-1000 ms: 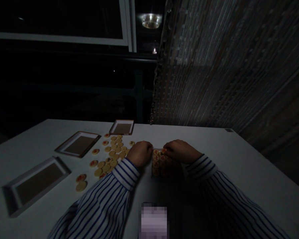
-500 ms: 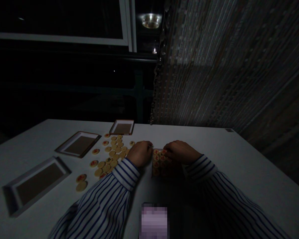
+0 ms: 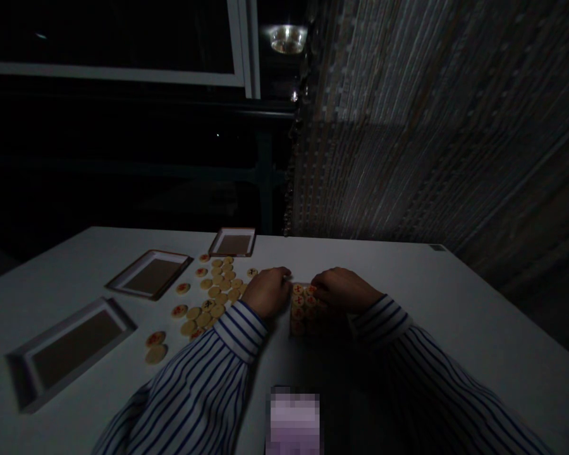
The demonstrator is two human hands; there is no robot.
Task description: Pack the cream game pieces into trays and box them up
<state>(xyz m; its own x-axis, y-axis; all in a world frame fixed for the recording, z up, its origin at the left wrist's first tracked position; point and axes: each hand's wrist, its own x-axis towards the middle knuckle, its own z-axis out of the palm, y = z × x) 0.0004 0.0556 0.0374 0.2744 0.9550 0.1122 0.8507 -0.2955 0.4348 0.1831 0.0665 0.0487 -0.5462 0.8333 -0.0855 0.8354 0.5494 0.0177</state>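
Observation:
A shallow box (image 3: 291, 327) in front of me holds rows of round wooden pieces (image 3: 298, 301) with red characters. My right hand (image 3: 346, 289) is over the box, its fingers closed at a red-marked piece in the far row and hiding the box's right part. Beside the box's far left corner is my left hand (image 3: 267, 292), fingers curled together; whether anything is in them is hidden. Left of it, several loose round pieces (image 3: 217, 311) lie scattered, mostly blank side up, some showing red or black characters.
Three shallow trays or lids stand on the white table (image 3: 455, 354): one near left (image 3: 76, 347), one behind it (image 3: 152, 275), one at the back (image 3: 234, 242). A bead curtain (image 3: 384, 126) hangs beyond the table. A pixelated patch covers the bottom centre.

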